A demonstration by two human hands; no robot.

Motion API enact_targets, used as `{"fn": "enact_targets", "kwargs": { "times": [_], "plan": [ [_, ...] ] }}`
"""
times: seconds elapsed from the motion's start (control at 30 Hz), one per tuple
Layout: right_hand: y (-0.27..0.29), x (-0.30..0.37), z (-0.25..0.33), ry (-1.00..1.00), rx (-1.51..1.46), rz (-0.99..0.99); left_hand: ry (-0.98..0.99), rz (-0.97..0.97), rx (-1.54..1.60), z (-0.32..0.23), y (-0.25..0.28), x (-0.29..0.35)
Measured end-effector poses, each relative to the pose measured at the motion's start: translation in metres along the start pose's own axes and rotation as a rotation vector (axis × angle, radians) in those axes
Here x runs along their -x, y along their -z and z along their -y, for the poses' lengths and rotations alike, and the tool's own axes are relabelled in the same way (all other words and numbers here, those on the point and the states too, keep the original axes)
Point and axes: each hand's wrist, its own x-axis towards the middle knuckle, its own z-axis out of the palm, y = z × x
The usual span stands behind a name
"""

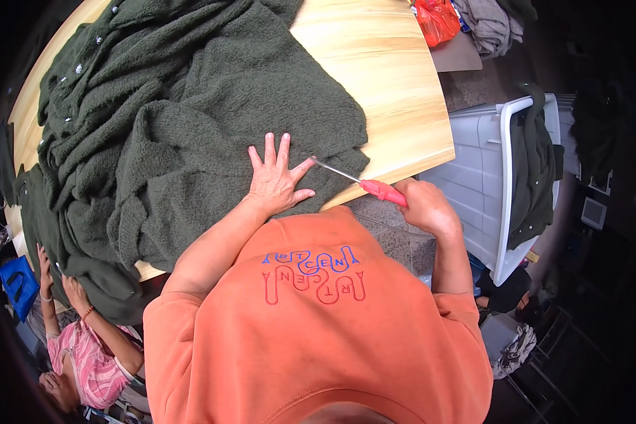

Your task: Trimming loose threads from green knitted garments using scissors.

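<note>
A dark green fuzzy knit garment (240, 106) with shiny buttons lies in folds over the wooden table (378, 60). My left hand (274, 173) rests flat on it near the table's front edge, fingers spread. Closed around a red handle, my right hand (425, 205) holds a tool with a thin metal shaft (383, 191). The shaft points left across the garment, and its tip reaches my left forefinger. Whether the tip touches the finger or the cloth, I cannot tell. The exact kind of tool does not show.
At the lower left, a person in a pink patterned top (95, 360) has both hands on dark green cloth. A white plastic bin (477, 152) stands right of the table with similar garments. A red plastic bag (437, 21) and grey cloth (493, 27) lie at the back right.
</note>
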Motion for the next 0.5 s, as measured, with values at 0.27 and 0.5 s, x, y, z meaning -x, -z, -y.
{"fn": "enact_targets", "kwargs": {
  "times": [0.27, 0.5],
  "plan": [
    [-0.003, -0.001, 0.007, 0.060, -0.074, -0.012, 0.041, -0.110, 0.047, 0.004, 0.007, 0.018],
    [-0.005, -0.010, 0.018, 0.135, -0.082, -0.035, 0.244, -0.174, -0.028, 0.005, 0.005, 0.035]
  ]
}}
